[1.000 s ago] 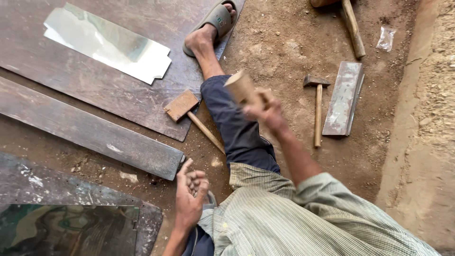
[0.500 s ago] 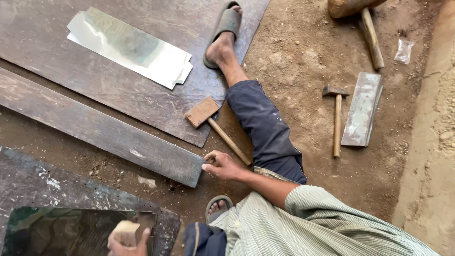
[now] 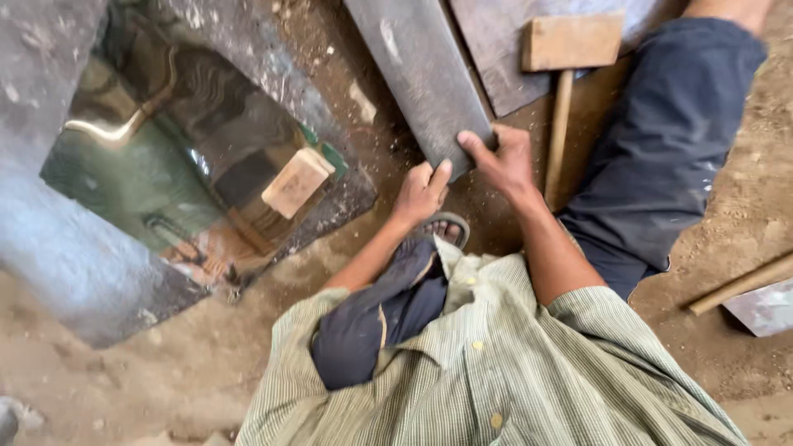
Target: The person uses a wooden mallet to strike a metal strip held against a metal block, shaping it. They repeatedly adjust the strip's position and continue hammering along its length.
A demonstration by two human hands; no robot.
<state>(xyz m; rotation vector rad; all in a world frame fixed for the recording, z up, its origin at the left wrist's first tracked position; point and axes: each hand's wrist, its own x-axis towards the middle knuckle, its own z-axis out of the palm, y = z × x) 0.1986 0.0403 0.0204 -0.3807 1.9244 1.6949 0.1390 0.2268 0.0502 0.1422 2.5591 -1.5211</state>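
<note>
I sit on dirt ground. My left hand [image 3: 421, 192] and my right hand [image 3: 500, 161] both hold the near end of a long dark grey plank [image 3: 421, 70] that runs away toward the top. The right thumb lies on top of the plank; the left fingers curl against its corner. A small wooden block [image 3: 297, 182] lies loose on a shiny reflective metal sheet [image 3: 157, 173] to the left of my hands. A wooden mallet [image 3: 570, 41] lies just right of the plank, with its handle beside my right wrist.
The shiny sheet rests on a thick grey slab [image 3: 74, 272]. A dark flat sheet [image 3: 496, 66] lies under the mallet head. My sandalled foot [image 3: 446, 227] is below my hands. At the right edge lie a wooden handle [image 3: 735, 285] and a metal piece [image 3: 764, 307].
The left hand set the wooden block down on the shiny sheet and came to the plank end beside the right hand. The view has swung closer and down.
</note>
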